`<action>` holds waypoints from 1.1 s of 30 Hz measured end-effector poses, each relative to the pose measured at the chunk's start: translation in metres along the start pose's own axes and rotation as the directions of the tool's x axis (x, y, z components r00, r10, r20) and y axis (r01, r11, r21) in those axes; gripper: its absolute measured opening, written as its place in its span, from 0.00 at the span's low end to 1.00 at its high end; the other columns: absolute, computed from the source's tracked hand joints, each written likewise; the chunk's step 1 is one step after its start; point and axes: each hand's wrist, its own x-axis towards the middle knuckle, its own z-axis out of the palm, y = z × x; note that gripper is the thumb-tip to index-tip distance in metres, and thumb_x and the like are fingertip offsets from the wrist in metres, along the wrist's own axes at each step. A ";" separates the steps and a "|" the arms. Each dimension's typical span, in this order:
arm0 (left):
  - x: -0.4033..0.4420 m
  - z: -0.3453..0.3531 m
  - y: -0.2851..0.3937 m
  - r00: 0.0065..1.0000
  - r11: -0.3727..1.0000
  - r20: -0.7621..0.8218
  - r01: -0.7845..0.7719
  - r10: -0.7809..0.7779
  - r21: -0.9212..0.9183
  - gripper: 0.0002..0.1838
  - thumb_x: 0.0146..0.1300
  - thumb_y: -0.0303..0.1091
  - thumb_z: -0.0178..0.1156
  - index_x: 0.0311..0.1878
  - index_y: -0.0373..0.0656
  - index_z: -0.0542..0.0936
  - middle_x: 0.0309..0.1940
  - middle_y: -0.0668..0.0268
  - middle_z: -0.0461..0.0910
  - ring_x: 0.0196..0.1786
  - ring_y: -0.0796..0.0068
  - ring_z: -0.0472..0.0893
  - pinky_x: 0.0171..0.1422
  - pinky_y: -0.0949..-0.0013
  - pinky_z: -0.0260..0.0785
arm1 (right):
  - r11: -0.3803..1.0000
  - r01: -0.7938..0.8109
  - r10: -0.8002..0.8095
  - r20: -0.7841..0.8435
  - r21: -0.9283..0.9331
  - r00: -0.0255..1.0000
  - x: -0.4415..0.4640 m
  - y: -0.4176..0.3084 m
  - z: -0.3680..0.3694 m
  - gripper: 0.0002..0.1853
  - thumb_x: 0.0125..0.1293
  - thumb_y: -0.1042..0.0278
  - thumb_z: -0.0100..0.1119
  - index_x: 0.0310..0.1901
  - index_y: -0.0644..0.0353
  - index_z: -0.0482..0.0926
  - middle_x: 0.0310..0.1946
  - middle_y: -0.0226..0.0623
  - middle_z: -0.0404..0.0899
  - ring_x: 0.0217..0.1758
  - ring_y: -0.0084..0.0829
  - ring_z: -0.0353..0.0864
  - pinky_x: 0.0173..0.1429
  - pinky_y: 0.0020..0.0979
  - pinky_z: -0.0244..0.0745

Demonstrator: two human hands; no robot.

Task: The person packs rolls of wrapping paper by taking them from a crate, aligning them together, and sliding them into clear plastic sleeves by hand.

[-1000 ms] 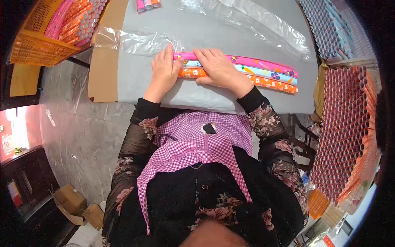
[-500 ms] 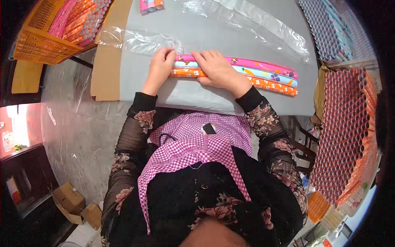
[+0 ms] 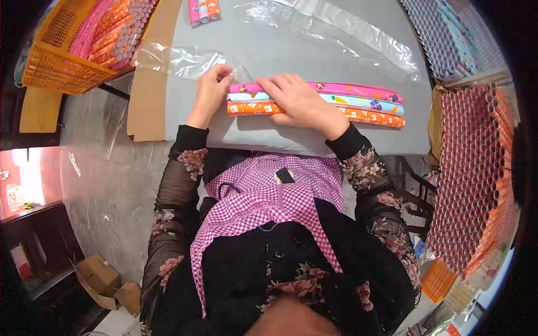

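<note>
Three patterned wrapping paper rolls lie side by side on the grey-covered table: a pink roll (image 3: 358, 91), a light blue roll (image 3: 367, 105) and an orange roll (image 3: 372, 116). My right hand (image 3: 302, 105) lies across them left of their middle, fingers over the pink roll and thumb by the orange one, gripping the set. At the rolls' left ends is my left hand (image 3: 213, 92), its thumb and fingers curled together. Those fingertips are over the near edge of a clear plastic sleeve (image 3: 193, 63); whether they pinch it is hidden.
Another three-roll set (image 3: 205, 11) lies at the far edge, near a second plastic sleeve (image 3: 358, 36). An orange crate (image 3: 64, 70) of rolls stands left. Stacked rolls (image 3: 465, 179) rise on the right, with blue rolls (image 3: 437, 39) behind. Cardboard (image 3: 147, 106) edges the table's left side.
The rolls have shifted slightly left and toward me, with my right hand on them. My left hand has moved a little left, away from the roll ends.
</note>
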 end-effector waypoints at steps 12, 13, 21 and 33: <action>0.002 0.002 0.046 0.905 0.867 0.273 -0.401 0.325 0.296 0.06 0.60 0.26 0.60 0.40 0.36 0.81 0.34 0.55 0.81 0.38 0.55 0.81 0.44 0.59 0.73 | 1.000 0.020 -0.020 0.006 -0.023 1.000 0.001 0.003 0.013 0.44 0.48 0.66 0.63 0.71 0.64 0.60 0.42 0.45 0.72 0.47 0.44 0.74 0.57 0.40 0.69; 0.000 0.002 0.049 0.909 0.875 0.281 -0.387 0.308 0.292 0.06 0.59 0.26 0.60 0.39 0.36 0.81 0.34 0.54 0.81 0.38 0.55 0.81 0.44 0.59 0.73 | 1.000 0.017 -0.017 0.002 -0.026 1.000 0.001 0.004 0.013 0.44 0.48 0.66 0.63 0.71 0.64 0.60 0.42 0.45 0.72 0.47 0.44 0.74 0.57 0.40 0.69; -0.004 -0.004 0.047 0.923 0.925 0.322 -0.296 0.212 0.239 0.08 0.63 0.27 0.62 0.43 0.36 0.82 0.33 0.64 0.83 0.34 0.78 0.80 0.39 0.70 0.73 | 0.997 0.033 -0.033 0.010 -0.076 0.999 -0.001 0.009 0.023 0.40 0.50 0.60 0.69 0.65 0.70 0.65 0.42 0.47 0.75 0.50 0.46 0.74 0.57 0.41 0.69; -0.002 0.000 0.028 0.978 0.964 -0.129 -0.130 0.163 0.230 0.08 0.63 0.30 0.61 0.40 0.35 0.81 0.28 0.55 0.82 0.30 0.66 0.80 0.38 0.64 0.72 | 0.998 0.005 -0.004 0.011 -0.070 1.000 -0.003 0.009 0.026 0.37 0.51 0.62 0.64 0.63 0.67 0.67 0.44 0.48 0.74 0.51 0.46 0.74 0.58 0.41 0.69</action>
